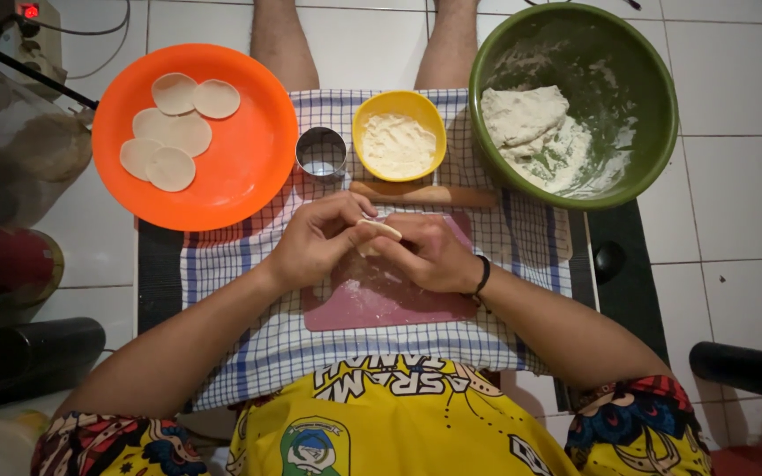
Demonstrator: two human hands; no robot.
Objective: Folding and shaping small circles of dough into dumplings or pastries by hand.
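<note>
Fingers [352,211] of both hands pinch 1 small pale dough round [379,229] between them, held just above a pink cutting board [381,304] dusted with flour. The left hand [315,240] curls closed around the round's left edge; the right hand [429,256], with a black band at the wrist, grips its right edge.

Going left to right: an orange plate [249,159] holds 5 flat dough discs [174,132], some overlapping. A metal ring cutter [321,153] stands beside it, then a yellow bowl [399,104] of pale flour or filling, with a wooden rolling pin [425,194] lying just in front. A green bowl [641,106] at the right holds a lump of dough [522,115]. All rest on a blue checked cloth [522,238] over a low surface, above a tiled floor.

Risks, as a judgement: thin dough could tear or stretch unevenly under the pinching, and overlapping discs on the plate could stick together.

Most of the round is hidden by the fingers, so its shape and any filling cannot be told. The yellow bowl's contents are unclear. Dark objects at the far left are too dim to identify.
</note>
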